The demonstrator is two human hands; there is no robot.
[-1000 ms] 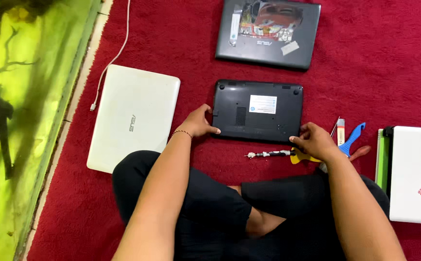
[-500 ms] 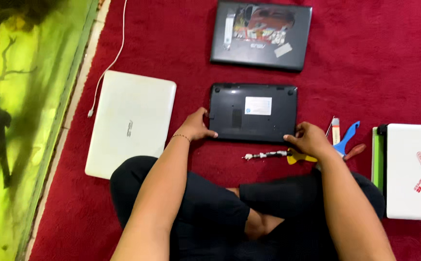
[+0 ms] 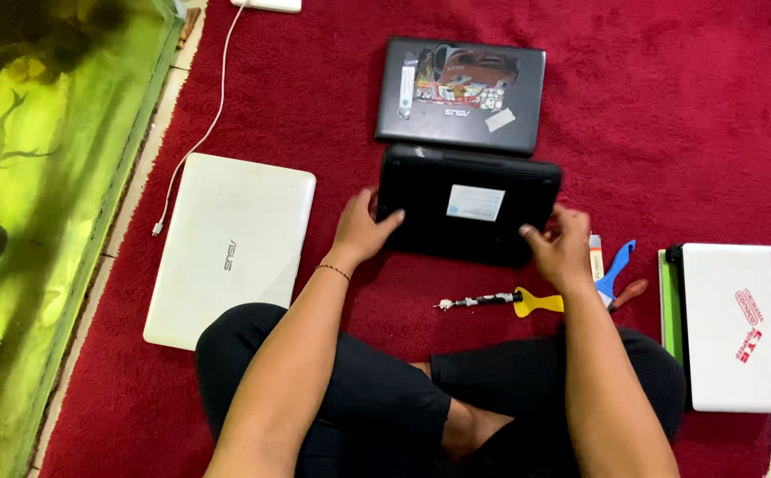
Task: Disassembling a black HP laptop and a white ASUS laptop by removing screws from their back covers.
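Left hand [image 3: 360, 232] fingers curled gripping, right hand [image 3: 564, 246] likewise, forearms extended

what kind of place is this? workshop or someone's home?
Likely a home floor, not a workshop: the person sits cross-legged on a red carpet, laptops laid about, both hands on a black laptop, a fish tank alongside.

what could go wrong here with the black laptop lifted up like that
1. The black laptop is tilted off the carpet, gripped only at its ends by the left hand and right hand; it might slip.
2. Its far edge sits close to the stickered laptop and may knock it.
3. The screwdriver and yellow pry tool lie just beneath; setting it down there could scratch it.
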